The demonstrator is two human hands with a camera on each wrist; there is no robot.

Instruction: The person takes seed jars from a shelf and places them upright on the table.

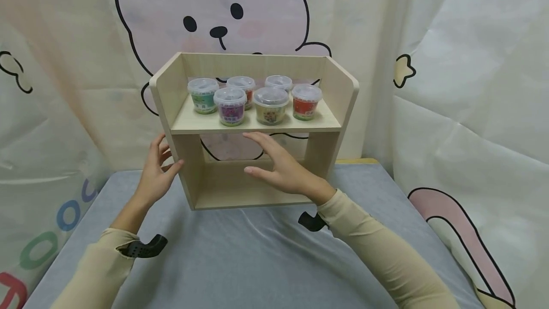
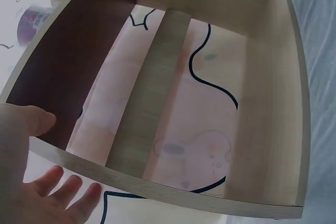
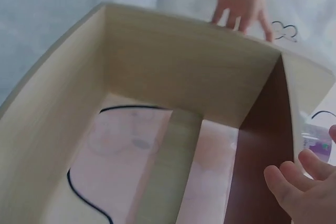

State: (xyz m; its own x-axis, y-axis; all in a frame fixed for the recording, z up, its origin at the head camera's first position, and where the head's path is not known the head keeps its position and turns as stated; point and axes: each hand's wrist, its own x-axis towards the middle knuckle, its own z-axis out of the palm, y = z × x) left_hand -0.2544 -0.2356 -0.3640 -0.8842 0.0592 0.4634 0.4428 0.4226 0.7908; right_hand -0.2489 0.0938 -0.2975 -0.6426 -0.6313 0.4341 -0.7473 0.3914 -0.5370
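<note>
A pale wooden two-tier shelf [image 1: 253, 194] stands on the table, with several lidded clear cups on its upper board. A green cup [image 1: 203, 100], purple cup [image 1: 231, 112], yellowish cup [image 1: 271, 111] and red cup [image 1: 305, 105] show most clearly. My left hand [image 1: 156, 175] is at the shelf's left side panel, thumb at the front edge and fingers loosely spread along the outside. The right hand [image 1: 285, 170] is held before the lower compartment, fingers extended and fingertips close below the upper board's front edge. It holds nothing.
A grey-blue cloth [image 1: 240, 261] covers the table. Behind it hangs a pale curtain [image 1: 351, 23] with a large cartoon bear; more printed sheeting [image 1: 480, 108] runs down the right side. Each wrist carries a black strap-like mount [image 1: 146, 247]. The shelf back is partly open, with one crosswise slat [image 2: 149, 93].
</note>
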